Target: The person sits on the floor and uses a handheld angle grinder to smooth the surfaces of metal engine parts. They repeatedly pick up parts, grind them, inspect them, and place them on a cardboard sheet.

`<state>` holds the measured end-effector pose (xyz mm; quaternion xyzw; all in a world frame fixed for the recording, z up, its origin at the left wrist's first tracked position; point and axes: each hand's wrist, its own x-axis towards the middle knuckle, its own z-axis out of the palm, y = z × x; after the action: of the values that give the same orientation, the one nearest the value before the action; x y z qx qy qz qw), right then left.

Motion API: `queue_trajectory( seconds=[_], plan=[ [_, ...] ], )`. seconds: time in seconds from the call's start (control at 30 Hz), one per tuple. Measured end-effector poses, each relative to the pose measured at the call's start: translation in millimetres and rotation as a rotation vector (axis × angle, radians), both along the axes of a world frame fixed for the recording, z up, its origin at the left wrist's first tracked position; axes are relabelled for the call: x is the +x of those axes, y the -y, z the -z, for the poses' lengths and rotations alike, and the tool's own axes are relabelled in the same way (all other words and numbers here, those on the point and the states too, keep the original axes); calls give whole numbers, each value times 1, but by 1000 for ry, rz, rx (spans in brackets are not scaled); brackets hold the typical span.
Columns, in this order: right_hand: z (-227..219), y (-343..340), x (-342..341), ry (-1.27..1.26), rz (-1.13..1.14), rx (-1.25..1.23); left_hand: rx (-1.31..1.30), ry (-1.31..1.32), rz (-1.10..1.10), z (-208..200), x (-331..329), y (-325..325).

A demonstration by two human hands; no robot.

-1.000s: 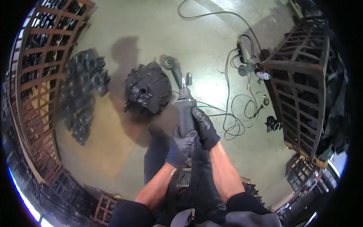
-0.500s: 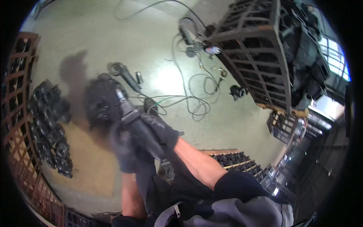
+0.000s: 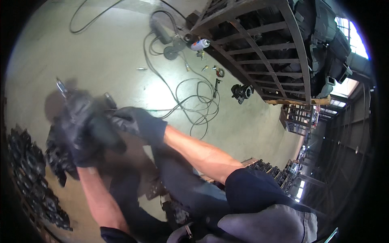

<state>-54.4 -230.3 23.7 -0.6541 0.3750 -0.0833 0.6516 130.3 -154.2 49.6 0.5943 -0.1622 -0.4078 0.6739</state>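
Glossy concrete floor [image 3: 101,52] (cable [image 3: 190,95] coils), metal crate [image 3: 259,48] behind.

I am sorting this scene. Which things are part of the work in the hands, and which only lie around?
In hand: left hand, right hand, grinder, blurred.
Lying about: cables, second grinder, spray can, metal crate, dark castings.

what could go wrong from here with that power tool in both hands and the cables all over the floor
1. The loose cable lies in loops on the floor close by; it could snag or trip.
2. Both gloved hands, left hand and right hand, grip the blurred power tool close together; a slip could bring fingers near its working end.
3. Dark metal castings lie at the left; the tool could catch on one.
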Motion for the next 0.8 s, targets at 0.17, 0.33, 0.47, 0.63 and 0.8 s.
queue_trajectory(
  seconds=[0.17,0.33,0.47,0.63,0.8],
  plan=[
    [119,50,-156,-519,205,-127,-6,103,253,58,35,39],
    [218,16,-296,-741,505,-146,99,549,450,45,82,36],
    [232,-20,-318,-750,563,72,118,961,391,-2,111,-16],
    [250,-27,-363,-741,486,-134,247,1331,322,-36,111,-73],
    [220,35,-405,-767,605,-319,276,989,146,-39,53,-85]
  ],
)
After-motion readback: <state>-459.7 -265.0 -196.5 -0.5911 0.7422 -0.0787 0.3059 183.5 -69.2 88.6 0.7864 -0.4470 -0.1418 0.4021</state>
